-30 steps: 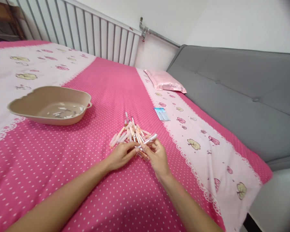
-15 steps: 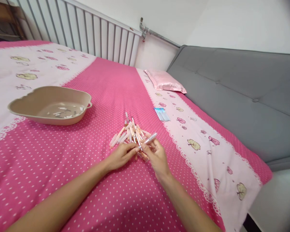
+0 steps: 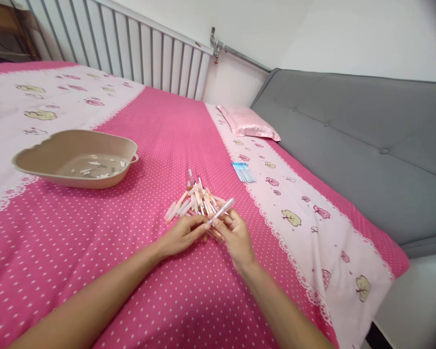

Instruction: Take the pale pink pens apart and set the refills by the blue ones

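Observation:
A pale, shiny pen [image 3: 223, 208] slants up to the right between my two hands. My left hand [image 3: 186, 233] pinches its lower end between thumb and fingers. Around its middle, the thumb and fingers of my right hand [image 3: 235, 235] are closed. Just behind the hands lies a loose pile of pens and pen parts [image 3: 194, 196] in pink, peach and white, partly hidden by my fingers. Farther right, several blue-tipped pens [image 3: 243, 172] rest side by side in a neat row.
A beige plastic basin [image 3: 76, 182] holding small white and grey pieces stands at the left on the pink dotted bedspread [image 3: 131, 291]. A pink pillow [image 3: 249, 122] lies by the grey padded headboard [image 3: 349, 126]. Behind the bed is a white radiator [image 3: 145, 48].
The pen has turned a little in my fingers: dark lettering on its side no longer shows. Both hands stay in nearly the same place.

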